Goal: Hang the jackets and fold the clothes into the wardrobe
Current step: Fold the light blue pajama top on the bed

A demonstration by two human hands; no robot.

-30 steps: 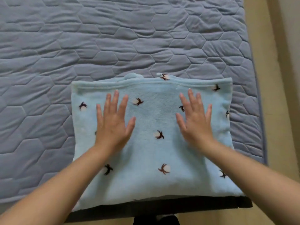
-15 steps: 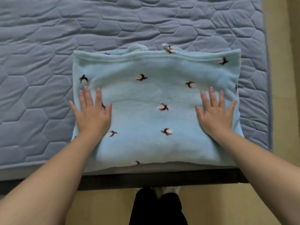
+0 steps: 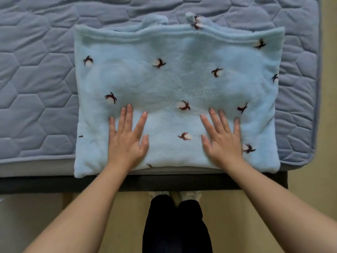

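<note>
Smoothing is the step in hand. The pale blue fleece garment [image 3: 175, 84] lies folded into a broad rectangle on the quilted bed [image 3: 36, 88]. Its near edge reaches just over the mattress edge, above the dark bed frame [image 3: 54, 183]. The left hand [image 3: 127, 141] and the right hand [image 3: 223, 143] both press flat on its near half, one on either side of the middle and apart from each other. The grip of each is slack, with fingers straight and spread, clamped on nothing.

A second ago both hands lay further up the cloth. Half a second ago they were out wide, the left at the left border and the right near the right border. Now they are back inward and nearer the person. That reads as sweeping strokes to press out air and creases. The surface looks even, with only a wavy hem and two small tabs of cloth poking out at the far edge.

I judge this piece folded and flattened, though probably too wide for a shelf. A further fold seems likely before it is carried off. No wardrobe and no jackets are in view.
</note>
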